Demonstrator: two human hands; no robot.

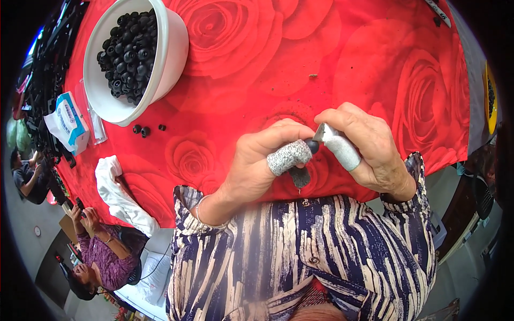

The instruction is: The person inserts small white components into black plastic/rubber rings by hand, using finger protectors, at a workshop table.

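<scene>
My left hand pinches a small round black rubber-looking piece between its fingertips. A speckled grey sleeve covers one of its fingers, and a dark grey one hangs below. My right hand grips a small pointed metal blade, its tip against or very near the black piece. A pale grey wrap covers a finger of that hand. The blade's handle is hidden in the hand. Both hands meet above the near part of the red rose-patterned tablecloth.
At the far left stands a white bowl of similar black pieces; a few loose pieces lie below it. Further left are a tissue pack and a white cloth. Another person works at lower left. A yellow container sits far right.
</scene>
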